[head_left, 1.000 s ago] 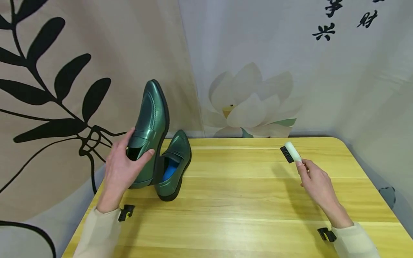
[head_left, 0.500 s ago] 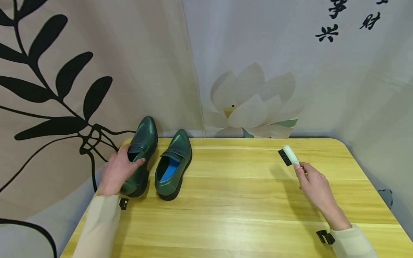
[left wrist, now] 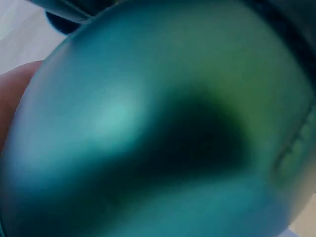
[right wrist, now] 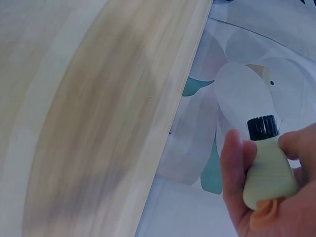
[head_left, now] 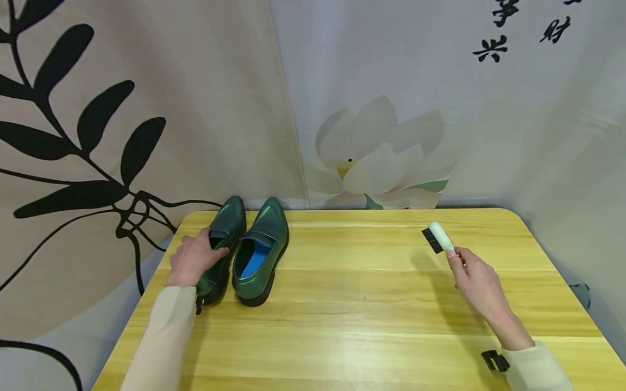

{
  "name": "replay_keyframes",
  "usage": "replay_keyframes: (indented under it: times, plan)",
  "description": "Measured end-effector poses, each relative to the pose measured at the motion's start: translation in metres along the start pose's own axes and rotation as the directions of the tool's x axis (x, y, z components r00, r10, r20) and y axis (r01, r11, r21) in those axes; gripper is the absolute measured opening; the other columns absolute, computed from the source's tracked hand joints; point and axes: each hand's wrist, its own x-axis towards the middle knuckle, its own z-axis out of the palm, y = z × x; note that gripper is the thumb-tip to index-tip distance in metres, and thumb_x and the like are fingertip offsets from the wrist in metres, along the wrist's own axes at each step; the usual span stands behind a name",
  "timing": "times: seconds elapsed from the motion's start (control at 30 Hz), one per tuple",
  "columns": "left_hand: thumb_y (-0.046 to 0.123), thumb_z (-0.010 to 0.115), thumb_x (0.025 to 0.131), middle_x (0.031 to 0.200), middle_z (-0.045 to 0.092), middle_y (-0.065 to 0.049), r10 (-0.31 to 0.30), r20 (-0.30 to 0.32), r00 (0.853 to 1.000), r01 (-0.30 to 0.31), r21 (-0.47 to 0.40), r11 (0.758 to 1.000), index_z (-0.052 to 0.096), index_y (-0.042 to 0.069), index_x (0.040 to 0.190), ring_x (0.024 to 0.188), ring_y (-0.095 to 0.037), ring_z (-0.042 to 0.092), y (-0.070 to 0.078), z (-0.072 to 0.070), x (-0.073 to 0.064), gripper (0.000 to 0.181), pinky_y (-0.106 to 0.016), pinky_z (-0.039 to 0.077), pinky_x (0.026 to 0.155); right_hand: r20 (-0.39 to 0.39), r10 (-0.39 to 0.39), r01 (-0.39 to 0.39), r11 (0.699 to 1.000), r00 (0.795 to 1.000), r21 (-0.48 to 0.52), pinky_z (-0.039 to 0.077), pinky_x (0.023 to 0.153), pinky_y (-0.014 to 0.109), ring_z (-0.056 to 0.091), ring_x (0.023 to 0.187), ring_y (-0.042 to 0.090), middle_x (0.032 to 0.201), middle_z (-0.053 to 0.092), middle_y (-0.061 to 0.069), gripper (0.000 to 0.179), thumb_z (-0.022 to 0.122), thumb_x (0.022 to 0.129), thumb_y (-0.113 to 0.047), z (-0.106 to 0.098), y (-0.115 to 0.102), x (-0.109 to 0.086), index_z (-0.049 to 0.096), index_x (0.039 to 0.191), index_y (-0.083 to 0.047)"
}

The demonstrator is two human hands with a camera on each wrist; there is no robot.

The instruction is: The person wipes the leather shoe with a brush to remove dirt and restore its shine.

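Observation:
In the head view two dark green loafers stand side by side at the table's far left, toes toward the back curtain. My left hand (head_left: 193, 258) grips the left loafer (head_left: 230, 220) around its opening, covering part of it. The shiny green leather of that loafer (left wrist: 113, 113) fills the left wrist view, a finger showing at its left edge. The right loafer (head_left: 266, 233) shows a blue insole and is untouched. Over the table's right side my right hand (head_left: 481, 279) holds a small brush (head_left: 442, 237) with a pale handle and black bristles.
The light wooden table (head_left: 367, 304) has rounded far corners. Close behind its far edge hangs a pale curtain (head_left: 220, 108) printed with black leaves, a lotus flower and dark characters.
The left loafer, raised and tilted toe-up a second ago, has come down beside the other loafer with my left hand still gripping it. My right hand and the brush have barely moved.

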Motion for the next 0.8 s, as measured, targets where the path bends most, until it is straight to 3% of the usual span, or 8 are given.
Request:
replay_keyframes:
  times: [0.3,0.4,0.47,0.53,0.6,0.67,0.73,0.8]
  plan:
    - [0.047,0.064,0.098,0.143,0.027,-0.051,0.008,0.074,0.997,-0.009,0.017,1.0,0.018,-0.007,0.16,0.12,-0.069,0.043,-0.005,0.006,0.002,0.094,-0.077,0.039,0.096,0.02,0.006,-0.006,1.0,1.0,-0.002,0.041,0.05,0.032,0.055,0.06,0.016,0.081,0.063,0.011,0.058,0.038,0.113,-0.043,0.001,0.002,-0.003,0.056,0.135,0.008]
    - [0.051,0.062,0.098,0.15,0.016,-0.051,0.027,0.105,0.994,-0.027,-0.003,1.0,0.009,-0.007,0.161,0.13,-0.071,0.031,-0.006,-0.002,-0.002,0.101,-0.079,0.032,0.101,0.034,0.004,-0.003,1.0,0.999,-0.028,0.04,0.053,0.034,0.052,0.06,0.018,0.08,0.062,0.009,0.058,0.038,0.113,-0.042,0.0,0.004,-0.001,0.056,0.135,0.008]
    - [0.051,0.062,0.099,0.154,0.012,-0.05,0.072,0.042,0.997,-0.071,-0.016,0.997,0.009,-0.008,0.161,0.135,-0.071,0.023,-0.004,-0.009,-0.008,0.101,-0.08,0.028,0.103,0.049,0.007,-0.004,0.998,0.999,-0.058,0.039,0.054,0.034,0.049,0.061,0.019,0.078,0.06,0.007,0.058,0.039,0.113,-0.042,0.0,0.007,0.0,0.056,0.135,0.01]
    - [0.047,0.064,0.099,0.155,0.014,-0.048,0.126,-0.102,0.987,-0.129,-0.03,0.991,0.019,-0.01,0.159,0.139,-0.068,0.021,0.004,-0.014,-0.016,0.095,-0.08,0.026,0.105,0.067,0.017,-0.012,0.996,0.998,-0.086,0.038,0.054,0.035,0.047,0.062,0.02,0.078,0.057,0.006,0.059,0.041,0.112,-0.041,-0.001,0.011,0.001,0.056,0.135,0.012]
    - [0.04,0.067,0.098,0.154,0.025,-0.045,0.185,-0.283,0.941,-0.201,-0.028,0.979,0.032,-0.011,0.155,0.138,-0.064,0.029,0.018,-0.015,-0.026,0.084,-0.077,0.032,0.104,0.083,0.025,-0.015,0.993,0.996,-0.119,0.038,0.054,0.034,0.047,0.063,0.02,0.079,0.057,0.006,0.059,0.044,0.111,-0.04,-0.001,0.015,0.003,0.054,0.135,0.013]
    - [0.033,0.069,0.098,0.153,0.033,-0.04,0.236,-0.425,0.874,-0.27,-0.021,0.963,0.044,-0.009,0.149,0.137,-0.059,0.037,0.035,-0.013,-0.036,0.071,-0.074,0.035,0.104,0.097,0.031,-0.017,0.99,0.995,-0.138,0.038,0.054,0.035,0.047,0.063,0.02,0.081,0.058,0.009,0.059,0.049,0.11,-0.039,-0.001,0.02,0.005,0.054,0.134,0.014]
    - [0.029,0.071,0.097,0.153,0.038,-0.034,0.284,-0.505,0.815,-0.341,-0.022,0.94,0.05,-0.006,0.147,0.135,-0.054,0.042,0.053,-0.007,-0.045,0.064,-0.071,0.038,0.103,0.108,0.033,-0.015,0.987,0.994,-0.163,0.038,0.054,0.035,0.049,0.065,0.022,0.087,0.063,0.015,0.057,0.052,0.109,-0.037,-0.001,0.025,0.009,0.054,0.133,0.015]
    - [0.029,0.072,0.096,0.153,0.041,-0.03,0.336,-0.529,0.779,-0.405,-0.017,0.914,0.053,-0.003,0.146,0.135,-0.051,0.043,0.071,0.001,-0.053,0.062,-0.069,0.039,0.105,0.119,0.039,-0.016,0.982,0.992,-0.19,0.039,0.054,0.036,0.052,0.067,0.024,0.096,0.066,0.022,0.056,0.055,0.108,-0.035,-0.002,0.03,0.013,0.054,0.13,0.016]
